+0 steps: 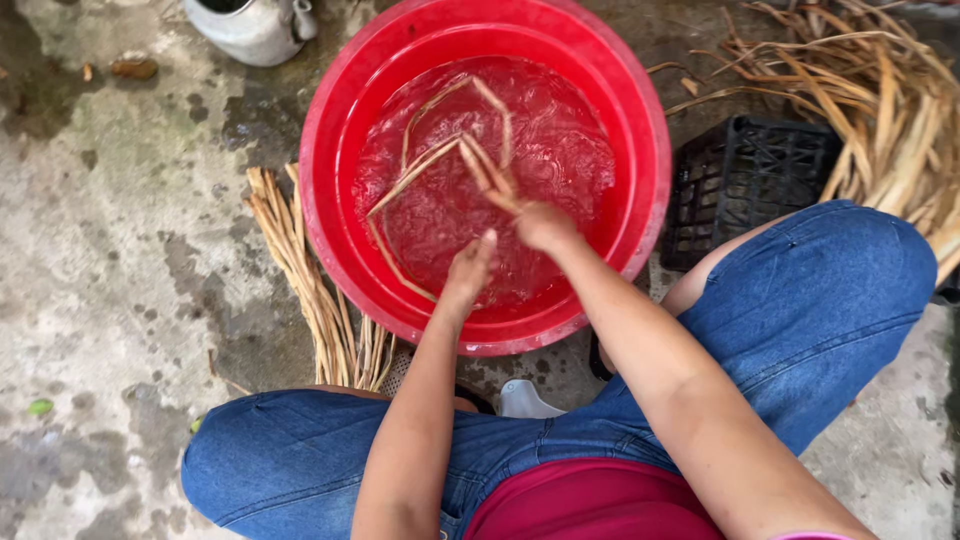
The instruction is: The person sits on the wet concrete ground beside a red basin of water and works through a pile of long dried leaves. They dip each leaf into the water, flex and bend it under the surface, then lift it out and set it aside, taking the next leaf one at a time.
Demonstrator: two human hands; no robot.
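Observation:
A big red plastic basin [330, 190] full of water stands on the wet concrete in front of my knees. Long tan fibre strips [440, 160] float and loop in the water. My right hand [543, 224] is closed around one end of these strips, just above the water near the basin's middle. My left hand [470, 268] hovers beside it over the near side of the basin, fingers together and pointing away from me, holding nothing that I can see.
A bundle of dry tan strips [300, 270] lies on the ground left of the basin. A larger heap of dried strips [880, 110] sits at the top right, behind a black plastic crate [745, 180]. A metal kettle [250, 28] stands at the top.

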